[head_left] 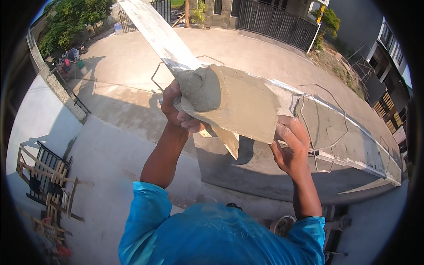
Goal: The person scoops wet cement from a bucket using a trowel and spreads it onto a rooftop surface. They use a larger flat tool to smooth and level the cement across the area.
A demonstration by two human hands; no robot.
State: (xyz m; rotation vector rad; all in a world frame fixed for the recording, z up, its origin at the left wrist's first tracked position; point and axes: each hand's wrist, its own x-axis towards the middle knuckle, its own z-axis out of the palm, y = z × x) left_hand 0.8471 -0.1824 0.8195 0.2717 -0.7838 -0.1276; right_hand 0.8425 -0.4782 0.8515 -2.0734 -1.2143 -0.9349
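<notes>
A flat board [251, 104] smeared with wet grey mortar is held up in front of me, tilted. A thick lump of mortar [201, 90] covers its left end. My left hand [176, 108] is closed around that end, its fingers curled under the mortar. What exactly lies in its palm is hidden. At the lower right corner, my right hand [291, 143] grips the board's edge between thumb and fingers. A pointed, mortar-stained piece [228, 140] sticks out below the board; I cannot tell whether it is attached.
A long whitish plank [163, 37] runs away at upper left. Bent metal rods [324, 132] clamp the edges of a mortar-topped ledge [353, 143] at right. A bucket [282, 225] stands low by my right arm, and wooden framing [53, 190] is at lower left.
</notes>
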